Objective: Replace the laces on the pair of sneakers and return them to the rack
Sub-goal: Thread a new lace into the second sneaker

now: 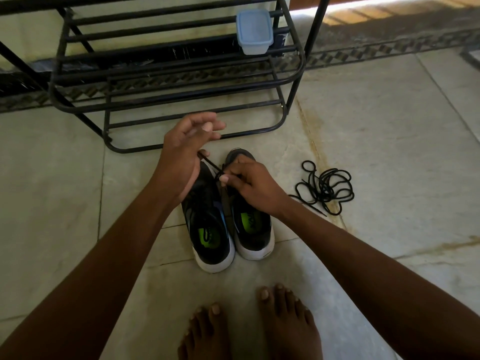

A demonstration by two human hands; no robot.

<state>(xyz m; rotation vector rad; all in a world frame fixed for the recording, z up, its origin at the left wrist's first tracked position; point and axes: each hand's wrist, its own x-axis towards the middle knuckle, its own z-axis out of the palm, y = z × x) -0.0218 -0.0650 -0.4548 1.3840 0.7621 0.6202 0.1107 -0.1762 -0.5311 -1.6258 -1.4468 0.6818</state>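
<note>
Two black sneakers with white soles and green insoles stand side by side on the floor, the left sneaker (207, 224) and the right sneaker (253, 229). A black lace (211, 166) runs taut over the left sneaker's front. My right hand (249, 183) pinches that lace near the eyelets. My left hand (184, 149) is raised over the toe of the left sneaker, and the lace's far end runs up to its lower fingers. Its upper fingers are loosely spread. A loose pile of black laces (327, 188) lies on the floor to the right.
A black metal shoe rack (166, 100) stands just beyond the sneakers. A pale blue lidded plastic box (254, 31) sits on an upper shelf at the right. My bare feet (249, 326) are at the bottom of the view on the tiled floor.
</note>
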